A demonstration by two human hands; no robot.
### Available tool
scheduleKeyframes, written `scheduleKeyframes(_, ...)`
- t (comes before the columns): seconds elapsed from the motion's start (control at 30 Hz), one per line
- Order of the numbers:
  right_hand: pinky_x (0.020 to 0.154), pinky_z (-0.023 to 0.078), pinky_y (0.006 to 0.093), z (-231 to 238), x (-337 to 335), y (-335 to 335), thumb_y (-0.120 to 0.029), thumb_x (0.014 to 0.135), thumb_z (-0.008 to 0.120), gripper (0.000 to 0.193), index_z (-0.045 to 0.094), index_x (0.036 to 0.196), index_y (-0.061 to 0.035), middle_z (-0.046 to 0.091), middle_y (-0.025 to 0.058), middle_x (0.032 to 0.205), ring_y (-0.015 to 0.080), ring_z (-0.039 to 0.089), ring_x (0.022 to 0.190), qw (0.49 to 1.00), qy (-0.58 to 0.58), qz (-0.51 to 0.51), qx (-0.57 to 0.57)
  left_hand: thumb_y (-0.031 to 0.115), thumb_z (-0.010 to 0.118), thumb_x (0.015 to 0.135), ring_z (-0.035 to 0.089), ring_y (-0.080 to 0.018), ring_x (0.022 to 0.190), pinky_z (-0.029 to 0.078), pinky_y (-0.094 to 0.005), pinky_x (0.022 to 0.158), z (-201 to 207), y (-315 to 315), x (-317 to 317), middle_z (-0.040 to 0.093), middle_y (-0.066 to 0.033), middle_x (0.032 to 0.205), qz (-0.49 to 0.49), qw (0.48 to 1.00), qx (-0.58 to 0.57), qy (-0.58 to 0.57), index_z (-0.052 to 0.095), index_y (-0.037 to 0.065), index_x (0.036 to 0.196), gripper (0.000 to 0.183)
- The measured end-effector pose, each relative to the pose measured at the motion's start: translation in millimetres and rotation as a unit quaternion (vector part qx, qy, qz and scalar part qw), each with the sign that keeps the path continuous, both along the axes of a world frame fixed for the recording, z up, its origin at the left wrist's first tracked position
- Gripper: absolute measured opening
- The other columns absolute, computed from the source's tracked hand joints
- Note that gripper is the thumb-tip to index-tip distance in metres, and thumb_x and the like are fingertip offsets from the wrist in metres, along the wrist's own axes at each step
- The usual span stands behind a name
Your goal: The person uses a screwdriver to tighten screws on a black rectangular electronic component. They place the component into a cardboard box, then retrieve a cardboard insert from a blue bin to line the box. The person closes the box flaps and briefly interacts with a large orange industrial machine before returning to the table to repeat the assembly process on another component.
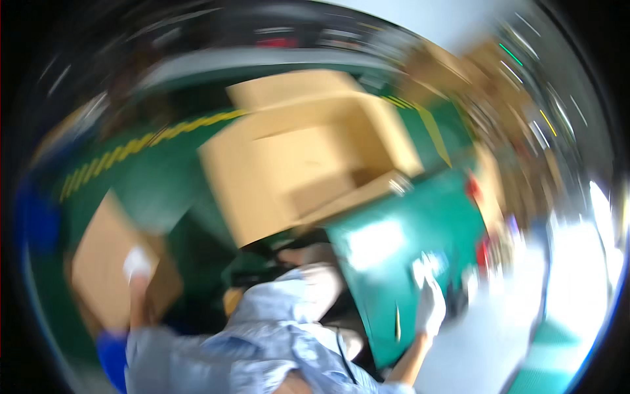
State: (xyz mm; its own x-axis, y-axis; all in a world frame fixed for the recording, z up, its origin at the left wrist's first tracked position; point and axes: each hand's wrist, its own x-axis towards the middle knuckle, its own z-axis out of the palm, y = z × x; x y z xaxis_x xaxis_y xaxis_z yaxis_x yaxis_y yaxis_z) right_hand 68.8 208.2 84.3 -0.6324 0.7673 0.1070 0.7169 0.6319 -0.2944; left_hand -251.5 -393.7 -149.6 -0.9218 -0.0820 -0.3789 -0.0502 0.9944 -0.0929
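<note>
Motion blurs the whole picture. At the left, my left hand [137, 265], white as if gloved, is at a brown cardboard box [105, 259]; its fingers are too smeared to read. On the right, my white-gloved right hand [430, 312] reaches over a green tabletop [413, 230]. Its fingers appear closed at a small shiny, whitish thing [432, 264] whose kind I cannot make out. A large open cardboard box [243, 177] stands ahead of me with flaps raised, and its inner walls and bottom show.
A thin pointed yellowish item [398, 324] lies on the tabletop. Red and other small items [483, 253] line its right edge. Stacked cardboard boxes [492, 72] stand at the far right. Yellow striped tape [151, 139] crosses the green floor. Something blue [41, 220] is at the far left.
</note>
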Motion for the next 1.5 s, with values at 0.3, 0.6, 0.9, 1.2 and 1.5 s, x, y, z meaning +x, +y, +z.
scheduleKeyframes(0.3,0.115,0.030,0.0463,108.8,248.3,-157.5,-0.016,0.084,0.075,0.055,0.057,0.136,-0.0065,0.052,0.0134,0.144,0.0315,0.044,0.136,0.696,-0.080,-0.503,0.507,-0.009,0.044,0.093,0.064,-0.0274,0.113,0.048,-0.0367,0.103,72.6,502.1,-11.9,0.066,-0.0184,0.120,-0.514,0.700,0.493,-0.055,0.061,-0.005,0.123,0.035)
scheduleKeyframes(0.6,0.112,0.034,0.0509,77.9,333.5,-516.7,-0.042,0.092,0.068,0.085,0.028,0.149,0.0068,0.033,0.0319,0.153,0.0453,0.039,0.138,0.041,-0.289,-0.808,0.511,-0.014,0.052,0.085,0.067,-0.0275,0.106,0.050,-0.0354,0.096,163.5,582.8,325.0,0.068,-0.0149,0.112,-0.727,0.312,0.526,-0.312,0.065,0.003,0.120,0.041)
scheduleKeyframes(0.9,0.103,0.046,0.0379,103.2,333.8,-464.4,-0.019,0.099,0.062,0.048,0.046,0.136,0.0071,0.057,0.0205,0.131,0.0267,0.058,0.118,0.135,0.179,-0.676,0.702,-0.015,0.050,0.085,0.070,-0.0226,0.099,0.052,-0.0307,0.091,253.2,529.4,433.0,0.072,-0.0130,0.105,-0.745,0.154,0.418,-0.497,0.068,0.001,0.114,0.037)
scheduleKeyframes(1.2,0.099,0.045,0.0355,83.7,304.1,-416.9,-0.009,0.102,0.052,0.043,0.043,0.142,0.0051,0.059,0.0170,0.128,0.0226,0.058,0.113,0.311,0.308,-0.625,0.646,-0.006,0.052,0.088,0.067,-0.0286,0.107,0.051,-0.0338,0.095,366.8,425.5,536.5,0.069,-0.0159,0.115,-0.764,-0.179,0.290,-0.547,0.065,-0.001,0.121,0.036)
scheduleKeyframes(1.5,0.080,0.050,0.0387,185.8,359.9,-425.1,-0.015,0.094,0.062,0.016,0.071,0.097,-0.0021,0.067,0.0127,0.091,0.0271,0.063,0.083,0.439,0.024,-0.630,0.640,0.023,0.070,0.093,0.061,-0.0209,0.107,0.048,-0.0353,0.096,380.9,382.9,612.4,0.063,-0.0153,0.116,-0.747,-0.068,0.262,-0.607,0.050,-0.002,0.128,0.047)
